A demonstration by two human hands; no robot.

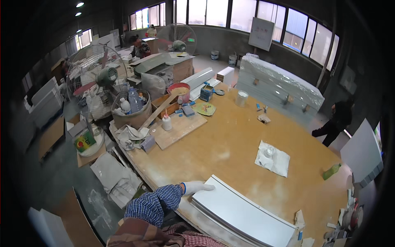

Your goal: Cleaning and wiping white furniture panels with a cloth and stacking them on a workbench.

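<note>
My left hand (199, 187), in a white knitted glove below a blue patterned sleeve, is at the left end of a long white panel (242, 208). Its thumb lies over the panel's corner and the other fingers are partly hidden at the edge, so it appears to grip it. The panel is the top one of a small stack, whose other edges (214, 219) show along the near side. The stack lies along the table's front edge. My right hand is out of view.
On the wooden table (230, 136) are a cup on a white cloth (279, 164), a white can (242, 98), a squeeze bottle (166, 122) on a board and a green bottle (331, 171). Large fans (98, 76) stand at the left. A person (339, 117) is at the far right.
</note>
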